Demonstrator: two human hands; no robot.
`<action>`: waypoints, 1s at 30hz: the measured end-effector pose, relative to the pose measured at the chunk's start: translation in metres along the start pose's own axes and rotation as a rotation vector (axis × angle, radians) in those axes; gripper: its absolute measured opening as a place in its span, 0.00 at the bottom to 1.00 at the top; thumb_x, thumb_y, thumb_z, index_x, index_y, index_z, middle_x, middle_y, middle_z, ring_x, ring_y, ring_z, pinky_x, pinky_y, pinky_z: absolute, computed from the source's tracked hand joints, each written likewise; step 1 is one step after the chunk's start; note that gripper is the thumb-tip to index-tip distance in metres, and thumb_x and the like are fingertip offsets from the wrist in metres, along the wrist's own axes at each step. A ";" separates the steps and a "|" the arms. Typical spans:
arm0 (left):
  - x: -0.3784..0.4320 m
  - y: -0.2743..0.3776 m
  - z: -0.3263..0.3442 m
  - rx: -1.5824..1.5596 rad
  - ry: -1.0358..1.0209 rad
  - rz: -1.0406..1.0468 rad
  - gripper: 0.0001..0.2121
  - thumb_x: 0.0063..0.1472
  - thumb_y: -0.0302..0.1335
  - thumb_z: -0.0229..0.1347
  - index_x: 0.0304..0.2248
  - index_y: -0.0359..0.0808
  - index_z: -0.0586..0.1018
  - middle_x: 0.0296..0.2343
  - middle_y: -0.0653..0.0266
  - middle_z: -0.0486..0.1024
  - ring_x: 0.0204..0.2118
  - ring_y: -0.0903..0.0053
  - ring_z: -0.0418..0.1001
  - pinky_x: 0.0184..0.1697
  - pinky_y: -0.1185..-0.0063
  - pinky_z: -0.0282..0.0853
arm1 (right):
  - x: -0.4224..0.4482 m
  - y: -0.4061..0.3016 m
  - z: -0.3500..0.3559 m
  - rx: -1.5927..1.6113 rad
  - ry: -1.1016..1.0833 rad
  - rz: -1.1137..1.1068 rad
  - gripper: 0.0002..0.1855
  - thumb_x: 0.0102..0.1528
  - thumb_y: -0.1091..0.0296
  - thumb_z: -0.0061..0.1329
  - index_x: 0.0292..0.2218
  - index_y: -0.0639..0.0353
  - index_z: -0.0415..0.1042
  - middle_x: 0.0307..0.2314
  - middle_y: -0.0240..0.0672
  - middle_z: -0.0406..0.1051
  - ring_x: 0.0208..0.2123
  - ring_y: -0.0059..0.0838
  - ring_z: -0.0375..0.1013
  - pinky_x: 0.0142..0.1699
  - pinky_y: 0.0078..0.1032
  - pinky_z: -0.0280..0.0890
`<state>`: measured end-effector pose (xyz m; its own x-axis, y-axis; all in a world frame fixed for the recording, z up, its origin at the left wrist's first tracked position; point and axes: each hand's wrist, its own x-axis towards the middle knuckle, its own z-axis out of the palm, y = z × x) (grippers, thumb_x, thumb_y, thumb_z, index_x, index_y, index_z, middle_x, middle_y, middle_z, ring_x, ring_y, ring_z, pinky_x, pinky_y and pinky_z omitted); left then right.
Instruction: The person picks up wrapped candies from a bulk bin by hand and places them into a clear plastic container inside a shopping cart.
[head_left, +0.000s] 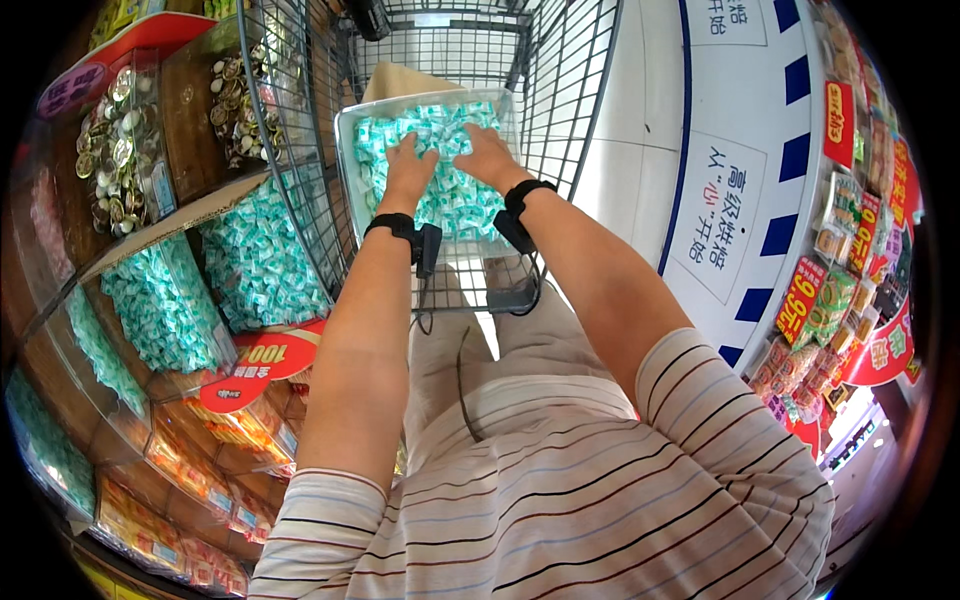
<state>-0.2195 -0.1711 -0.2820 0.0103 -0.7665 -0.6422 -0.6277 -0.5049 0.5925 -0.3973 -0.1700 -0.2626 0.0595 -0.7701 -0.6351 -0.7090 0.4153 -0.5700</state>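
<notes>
A clear plastic bin (344, 161) rests in a wire shopping cart (566, 112), filled with small turquoise-and-white wrapped pieces (457, 206). Both hands reach into it from above. My left hand (409, 171) touches the pieces left of the middle, its thumb spread towards the right. On the right, my right hand (487, 156) lies on the pieces with its fingers apart. Some fingertips are hidden among the wrappers. I cannot see anything gripped in either hand. Black straps with small devices circle both wrists.
Brown cardboard (401, 81) sits behind the bin in the cart. At left, wooden shelving (202, 180) carries clear bins of similar turquoise pieces (259, 259) and gold-wrapped items (120, 165). Beyond the white floor (630, 127) at right stands a display of packaged food (832, 300).
</notes>
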 end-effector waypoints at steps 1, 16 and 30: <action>-0.002 0.003 0.001 -0.075 -0.015 -0.008 0.34 0.57 0.41 0.55 0.59 0.36 0.60 0.54 0.37 0.55 0.51 0.47 0.66 0.50 0.64 0.69 | 0.001 0.001 0.004 0.000 -0.014 -0.010 0.40 0.47 0.59 0.54 0.59 0.60 0.56 0.52 0.56 0.57 0.55 0.54 0.58 0.58 0.40 0.57; -0.042 0.020 0.005 -0.622 -0.192 -0.232 0.26 0.62 0.47 0.49 0.53 0.42 0.65 0.52 0.56 0.62 0.53 0.62 0.64 0.39 0.62 0.75 | -0.030 -0.003 0.024 0.539 -0.103 0.037 0.27 0.49 0.71 0.54 0.50 0.64 0.63 0.48 0.50 0.57 0.41 0.41 0.72 0.35 0.28 0.77; -0.121 0.033 -0.027 -1.157 -0.259 -0.224 0.22 0.62 0.48 0.51 0.47 0.40 0.70 0.44 0.62 0.67 0.44 0.72 0.67 0.37 0.71 0.71 | -0.116 -0.067 -0.003 0.506 -0.082 -0.123 0.16 0.51 0.67 0.54 0.40 0.64 0.68 0.41 0.46 0.61 0.38 0.36 0.71 0.33 0.26 0.77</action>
<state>-0.2203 -0.1057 -0.1722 -0.2095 -0.5813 -0.7862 0.4386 -0.7745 0.4558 -0.3589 -0.1101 -0.1484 0.1901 -0.7957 -0.5751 -0.2670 0.5218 -0.8102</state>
